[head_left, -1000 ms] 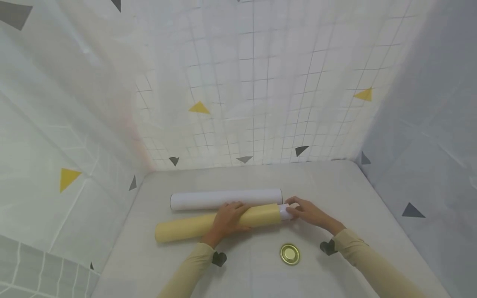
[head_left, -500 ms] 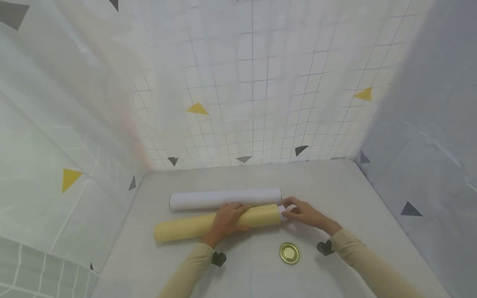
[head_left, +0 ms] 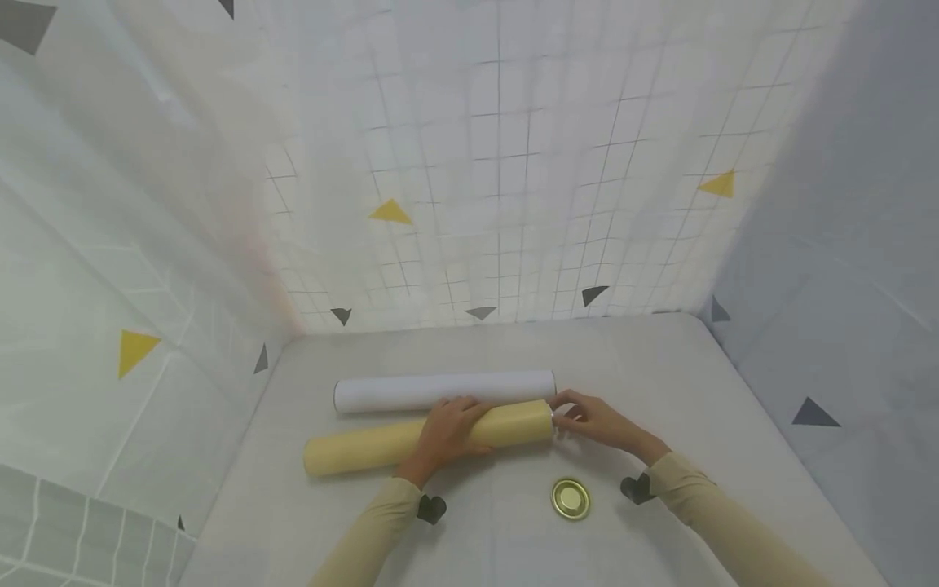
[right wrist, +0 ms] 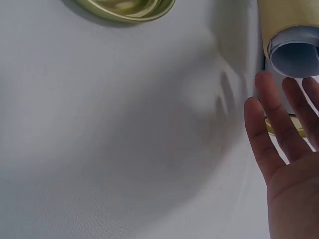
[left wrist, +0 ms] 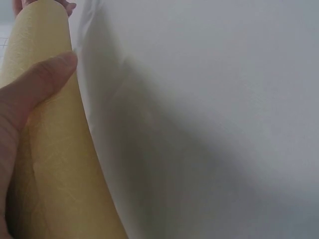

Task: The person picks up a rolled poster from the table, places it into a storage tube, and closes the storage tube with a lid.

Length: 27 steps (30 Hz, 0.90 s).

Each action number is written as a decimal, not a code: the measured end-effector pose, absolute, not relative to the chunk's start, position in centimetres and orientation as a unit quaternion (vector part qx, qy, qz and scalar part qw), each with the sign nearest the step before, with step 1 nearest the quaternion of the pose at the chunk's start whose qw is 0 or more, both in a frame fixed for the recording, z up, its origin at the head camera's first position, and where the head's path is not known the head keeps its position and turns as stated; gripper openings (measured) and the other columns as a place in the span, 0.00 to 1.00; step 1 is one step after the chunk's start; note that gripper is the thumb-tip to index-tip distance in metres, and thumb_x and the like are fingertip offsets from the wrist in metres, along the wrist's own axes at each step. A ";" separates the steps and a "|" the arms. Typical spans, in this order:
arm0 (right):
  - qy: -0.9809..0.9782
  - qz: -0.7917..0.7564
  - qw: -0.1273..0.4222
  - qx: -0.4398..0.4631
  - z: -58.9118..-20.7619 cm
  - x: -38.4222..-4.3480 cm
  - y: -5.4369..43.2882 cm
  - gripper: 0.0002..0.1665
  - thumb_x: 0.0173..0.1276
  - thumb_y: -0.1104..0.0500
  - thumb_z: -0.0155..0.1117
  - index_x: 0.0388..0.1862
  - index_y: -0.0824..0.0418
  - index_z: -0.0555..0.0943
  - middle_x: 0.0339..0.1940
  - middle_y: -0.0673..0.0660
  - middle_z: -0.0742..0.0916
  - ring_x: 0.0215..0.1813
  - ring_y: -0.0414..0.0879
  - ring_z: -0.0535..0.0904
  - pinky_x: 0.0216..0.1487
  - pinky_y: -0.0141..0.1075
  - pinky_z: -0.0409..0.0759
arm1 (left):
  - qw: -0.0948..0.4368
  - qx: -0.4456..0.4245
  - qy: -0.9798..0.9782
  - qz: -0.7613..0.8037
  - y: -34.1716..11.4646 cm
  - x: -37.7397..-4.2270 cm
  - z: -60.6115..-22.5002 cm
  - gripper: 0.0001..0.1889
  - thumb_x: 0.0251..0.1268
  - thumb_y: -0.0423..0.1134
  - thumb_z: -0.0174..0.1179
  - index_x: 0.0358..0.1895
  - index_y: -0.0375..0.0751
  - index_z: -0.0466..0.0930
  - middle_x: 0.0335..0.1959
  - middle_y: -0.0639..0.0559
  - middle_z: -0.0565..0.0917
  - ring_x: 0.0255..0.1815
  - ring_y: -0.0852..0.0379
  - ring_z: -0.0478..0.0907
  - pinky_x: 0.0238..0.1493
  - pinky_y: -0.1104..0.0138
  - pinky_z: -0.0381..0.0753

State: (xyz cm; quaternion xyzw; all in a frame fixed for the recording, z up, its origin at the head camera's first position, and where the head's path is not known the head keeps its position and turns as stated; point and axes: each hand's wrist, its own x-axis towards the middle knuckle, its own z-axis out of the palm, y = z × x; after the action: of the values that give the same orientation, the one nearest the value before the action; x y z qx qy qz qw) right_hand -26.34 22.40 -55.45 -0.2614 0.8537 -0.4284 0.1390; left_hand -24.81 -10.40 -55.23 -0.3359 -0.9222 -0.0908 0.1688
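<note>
A tan cardboard tube [head_left: 359, 448] lies slantwise on the white table, its right end open. My left hand [head_left: 450, 432] grips it past the middle, with the thumb [left wrist: 50, 74] along its near side in the left wrist view. Inside the open end, the right wrist view shows a rolled sheet of white paper [right wrist: 294, 37], sticking out slightly. Just at that end is my right hand [head_left: 601, 420], fingers extended, fingertips at or very near the paper's edge. Whether they touch it I cannot tell. A round gold metal lid [head_left: 570, 499] lies in front of the tube's right end.
A white tube [head_left: 440, 392] lies right behind the tan one, close to the left fingers; a gold rim [right wrist: 299, 125] shows at its end. A white sheeted wall [head_left: 477, 204] with grid lines rises behind the table, and others flank it.
The white paper roll has slid leftward into the tan tube, from a clearly protruding length to a thin rim. My right hand has moved left with it; my left hand stays put.
</note>
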 end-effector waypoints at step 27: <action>0.825 -0.457 0.209 -0.259 -55.6 -26.5 21.4 0.26 0.82 0.60 0.48 0.76 0.62 0.69 0.68 0.68 0.81 0.52 0.54 0.87 0.53 0.48 0.87 | 0.157 -0.326 -0.928 -0.088 -10.3 -24.9 -55.3 0.42 0.40 0.66 0.78 0.63 0.52 0.82 0.51 0.57 0.88 0.52 0.56 0.85 0.51 0.60 0.82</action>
State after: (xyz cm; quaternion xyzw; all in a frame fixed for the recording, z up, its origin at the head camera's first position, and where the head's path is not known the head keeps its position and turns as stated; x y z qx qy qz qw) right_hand -26.55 21.41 -55.56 -0.2588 0.8247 -0.4573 0.2093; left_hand -24.94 -10.34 -55.34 -0.3259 -0.9280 -0.0881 0.1575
